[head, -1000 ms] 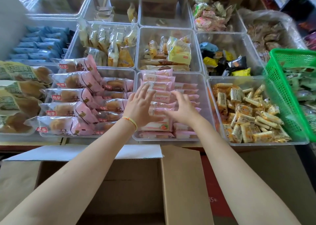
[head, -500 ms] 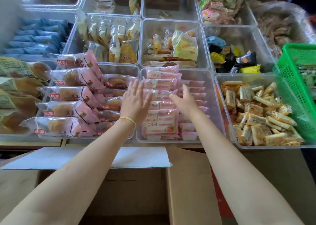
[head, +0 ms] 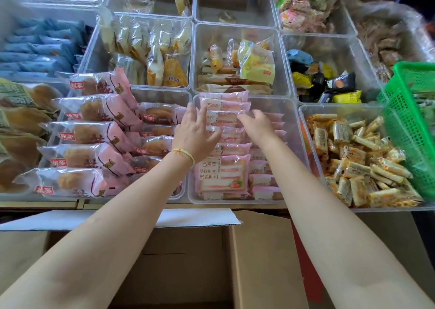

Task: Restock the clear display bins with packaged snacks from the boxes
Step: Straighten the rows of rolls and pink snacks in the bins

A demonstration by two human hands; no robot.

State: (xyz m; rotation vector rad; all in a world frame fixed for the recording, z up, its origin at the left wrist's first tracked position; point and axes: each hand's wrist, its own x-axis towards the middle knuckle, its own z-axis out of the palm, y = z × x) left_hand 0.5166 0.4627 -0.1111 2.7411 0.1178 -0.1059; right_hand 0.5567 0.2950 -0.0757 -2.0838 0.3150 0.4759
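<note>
The pink toast packets (head: 223, 123) lay directly under both hands, stacked front to back in the clear bin (head: 292, 120), each packet's long axis running side to side. The left hand (head: 195, 132) rested flat on the left stack, fingers straight and spread, holding nothing. The right hand (head: 256, 123) touched the packets just right of it; whether its fingers pinched one could not be told. The lower right-hand row left room. The open cardboard box (head: 183, 261) sat below the wrists.
</note>
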